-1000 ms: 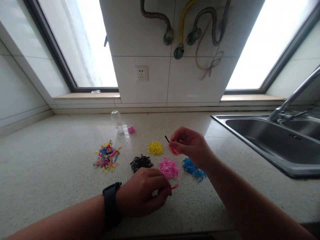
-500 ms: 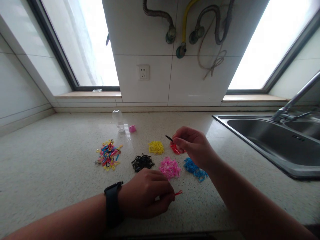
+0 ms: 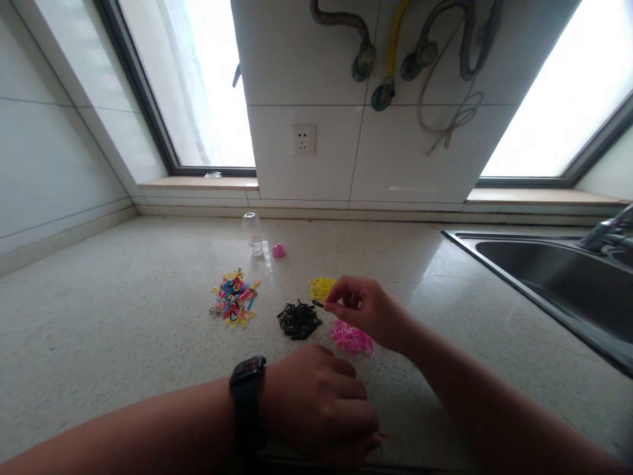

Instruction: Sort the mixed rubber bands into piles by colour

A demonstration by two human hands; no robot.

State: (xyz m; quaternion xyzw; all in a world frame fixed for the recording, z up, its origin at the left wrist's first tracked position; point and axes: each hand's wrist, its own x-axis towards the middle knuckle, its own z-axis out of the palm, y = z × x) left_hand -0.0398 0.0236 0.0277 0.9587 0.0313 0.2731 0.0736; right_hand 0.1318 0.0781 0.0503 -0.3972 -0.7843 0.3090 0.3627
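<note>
My right hand (image 3: pixel 368 311) pinches a black band (image 3: pixel 317 303) between the yellow pile (image 3: pixel 321 288) and black pile (image 3: pixel 299 321); so slight a grip might drop it on yellow; my left hand (image 3: pixel 321 404) pinches a red band (image 3: pixel 384 436)

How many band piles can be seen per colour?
mixed pile: 1
yellow pile: 1
black pile: 1
pink pile: 1
Total: 4 visible piles; cannot tell what the right hand and forearm hide.
</note>
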